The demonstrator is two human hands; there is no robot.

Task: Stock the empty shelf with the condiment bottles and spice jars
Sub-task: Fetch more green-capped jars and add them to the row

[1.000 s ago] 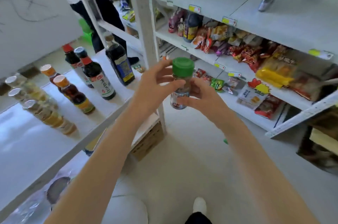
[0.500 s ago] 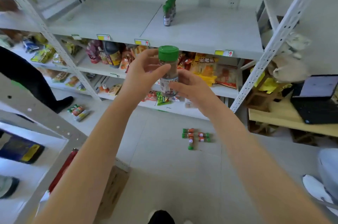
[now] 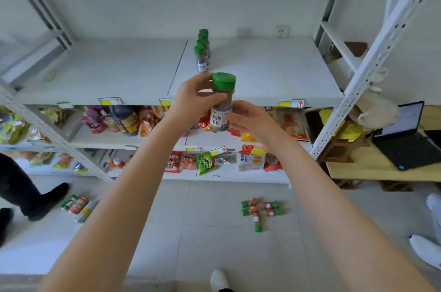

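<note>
spice jar (image 3: 222, 110) upright at front edge of shelf (image 3: 274, 77), likely bound for jar row (image 3: 202, 53) behind | left hand (image 3: 191, 103) fingers grip under cap (image 3: 223, 80) | right hand (image 3: 250, 118) fingers cup base

The white shelf (image 3: 262, 77) carried one row of green-capped spice jars (image 3: 202, 53), upright, just beyond the fingers (image 3: 198, 79).

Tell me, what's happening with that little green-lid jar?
A person holds a spice jar upright in both hands, in front of the mostly bare top shelf. The left hand is near the green cap and the right hand is lower down. A short row of matching jars stands on that shelf, and a few more jars lie on the floor below.
</note>
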